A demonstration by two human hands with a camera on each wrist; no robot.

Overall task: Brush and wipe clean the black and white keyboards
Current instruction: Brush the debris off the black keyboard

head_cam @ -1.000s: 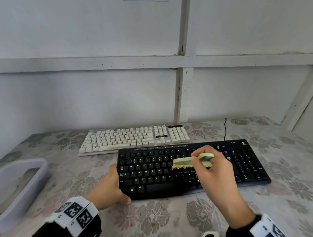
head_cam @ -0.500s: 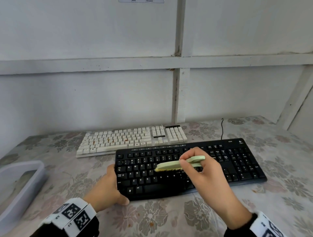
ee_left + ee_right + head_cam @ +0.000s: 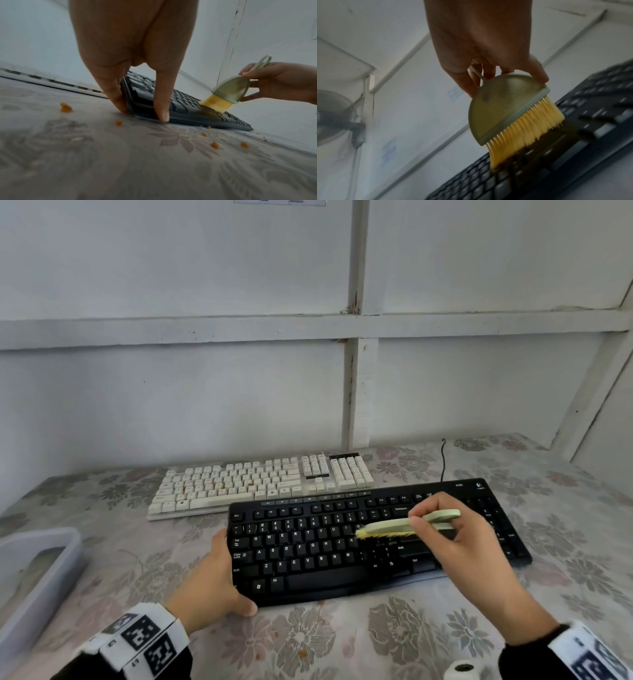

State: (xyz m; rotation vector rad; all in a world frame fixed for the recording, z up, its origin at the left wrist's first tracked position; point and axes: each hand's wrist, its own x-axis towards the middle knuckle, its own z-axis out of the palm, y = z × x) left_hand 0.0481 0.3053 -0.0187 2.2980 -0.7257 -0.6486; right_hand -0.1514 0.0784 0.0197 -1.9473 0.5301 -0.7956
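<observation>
Black keyboard (image 3: pixel 342 546) lies flat on the flowery table (image 3: pixel 342 642), close to the person, at about 6 o'clock in the head view. White keyboard (image 3: pixel 260 484) sits just behind it, toward 12 o'clock, by the wall. Left hand (image 3: pixel 209 583) holds the black keyboard's left end at 9 o'clock, with fingers along the side edge and thumb on the front edge. Right hand (image 3: pixel 459 546) pinches a little green brush (image 3: pixel 407 523) by its handle. Its yellow bristles (image 3: pixel 527 125) touch the keys right of the middle. Small orange crumbs (image 3: pixel 66 107) lie on the table. A clear tub (image 3: pixel 37 577) stands at 8 o'clock.
</observation>
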